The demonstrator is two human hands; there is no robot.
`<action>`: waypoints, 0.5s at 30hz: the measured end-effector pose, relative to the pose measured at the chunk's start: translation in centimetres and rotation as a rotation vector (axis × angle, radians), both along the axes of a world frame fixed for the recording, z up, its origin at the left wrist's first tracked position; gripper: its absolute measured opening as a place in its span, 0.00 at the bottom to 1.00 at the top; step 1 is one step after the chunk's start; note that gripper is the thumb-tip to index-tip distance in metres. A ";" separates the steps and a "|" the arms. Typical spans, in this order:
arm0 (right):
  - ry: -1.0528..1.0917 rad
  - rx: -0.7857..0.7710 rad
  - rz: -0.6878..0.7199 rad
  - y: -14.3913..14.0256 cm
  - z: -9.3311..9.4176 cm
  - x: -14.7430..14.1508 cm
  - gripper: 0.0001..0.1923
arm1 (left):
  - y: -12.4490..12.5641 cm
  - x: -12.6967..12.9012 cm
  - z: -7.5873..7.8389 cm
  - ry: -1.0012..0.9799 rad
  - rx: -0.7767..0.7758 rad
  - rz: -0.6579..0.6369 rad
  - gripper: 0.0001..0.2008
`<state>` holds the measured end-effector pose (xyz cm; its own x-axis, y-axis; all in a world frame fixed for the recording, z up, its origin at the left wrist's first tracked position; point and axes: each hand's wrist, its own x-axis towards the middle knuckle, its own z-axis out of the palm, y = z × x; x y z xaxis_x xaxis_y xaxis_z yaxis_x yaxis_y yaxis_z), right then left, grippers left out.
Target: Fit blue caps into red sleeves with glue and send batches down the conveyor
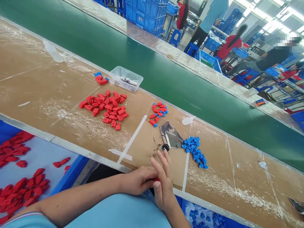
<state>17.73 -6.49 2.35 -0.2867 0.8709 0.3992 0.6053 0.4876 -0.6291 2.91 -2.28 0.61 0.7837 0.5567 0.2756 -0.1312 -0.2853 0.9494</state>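
My left hand (140, 180) is closed, its fingers pinched around a small red plastic piece (156, 180) that is mostly hidden. Against its fingertips stands my right hand (164, 186), thumb up and fingers stretched out. Just beyond the right fingertips, a small round black-rimmed container (165, 147) sits beside a folded camouflage cloth (173, 135). A heap of small blue parts (193, 148) lies right of the cloth. Behind it are several red pieces with blue parts fitted (158, 110). A larger pile of red pieces (108, 107) spreads out to the left.
A clear plastic tub (127, 79) with small items stands by the green conveyor belt (166, 71). Below the brown tabletop (78, 126) are a blue bin of red pieces (26, 186) at left and one of blue parts (204, 217) at right. People work beyond the belt.
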 end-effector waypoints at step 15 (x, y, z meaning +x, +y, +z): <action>-0.044 -0.021 -0.711 1.2 -0.3 10.4 0.21 | 5.2 -1.4 0.4 0.330 0.092 0.307 0.08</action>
